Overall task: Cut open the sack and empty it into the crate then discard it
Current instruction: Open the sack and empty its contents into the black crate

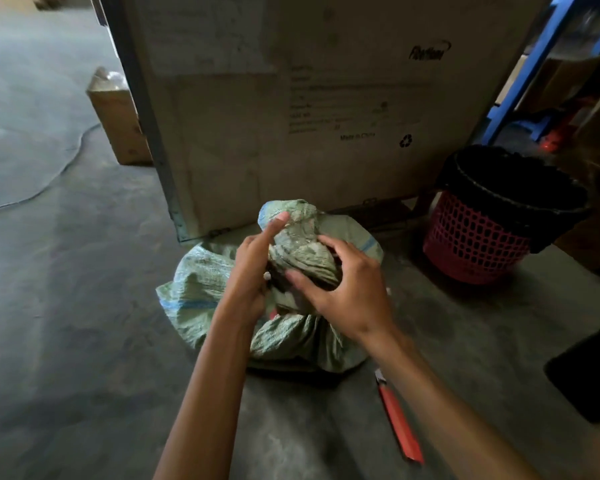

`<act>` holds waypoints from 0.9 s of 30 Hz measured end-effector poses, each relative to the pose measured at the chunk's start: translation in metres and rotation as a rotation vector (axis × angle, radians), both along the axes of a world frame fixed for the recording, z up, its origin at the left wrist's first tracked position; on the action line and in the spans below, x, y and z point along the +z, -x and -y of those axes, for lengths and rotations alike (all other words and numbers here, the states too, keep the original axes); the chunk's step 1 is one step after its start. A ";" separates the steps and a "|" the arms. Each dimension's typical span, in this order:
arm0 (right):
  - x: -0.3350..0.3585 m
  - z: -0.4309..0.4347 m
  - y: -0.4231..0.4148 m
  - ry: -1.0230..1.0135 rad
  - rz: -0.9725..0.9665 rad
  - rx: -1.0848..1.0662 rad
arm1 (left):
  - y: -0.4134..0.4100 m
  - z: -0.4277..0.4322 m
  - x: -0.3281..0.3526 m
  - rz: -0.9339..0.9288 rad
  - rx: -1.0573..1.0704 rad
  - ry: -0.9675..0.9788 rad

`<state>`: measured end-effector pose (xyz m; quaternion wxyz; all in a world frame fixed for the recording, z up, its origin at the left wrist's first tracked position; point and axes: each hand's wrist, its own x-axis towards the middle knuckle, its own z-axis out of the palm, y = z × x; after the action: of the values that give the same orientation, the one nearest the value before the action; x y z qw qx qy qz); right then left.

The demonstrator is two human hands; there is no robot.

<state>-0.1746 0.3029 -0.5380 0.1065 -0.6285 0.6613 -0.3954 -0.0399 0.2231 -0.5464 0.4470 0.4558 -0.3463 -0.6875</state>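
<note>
A pale green woven sack with blue stripes stands on the concrete floor, its top bunched into a twisted neck. My left hand grips the neck from the left, its fingers running up the bunched cloth. My right hand clasps the neck from the right. A red utility knife lies on the floor by my right forearm, held by neither hand. No crate shows in view.
A large cardboard carton stands right behind the sack. A red mesh bin with a black liner sits to the right, before blue racking. A small box stands at the left. A dark object lies at the right edge.
</note>
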 end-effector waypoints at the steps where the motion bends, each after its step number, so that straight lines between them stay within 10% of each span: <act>1: 0.002 0.002 0.002 0.011 0.017 -0.020 | -0.005 0.000 0.002 -0.022 -0.013 0.006; 10: 0.065 0.007 0.034 -0.198 0.787 0.007 | -0.001 0.000 -0.023 0.034 -0.266 0.405; 19: 0.117 0.010 0.044 -0.270 1.093 0.359 | 0.035 -0.011 -0.013 0.057 -0.107 0.432; 27: 0.116 0.037 0.052 -0.083 0.142 0.300 | 0.022 -0.012 0.007 0.368 -0.126 0.541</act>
<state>-0.2264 0.2660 -0.4222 0.2369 -0.6857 0.5666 -0.3907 -0.0621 0.2355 -0.5395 0.4382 0.4148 -0.6188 -0.5031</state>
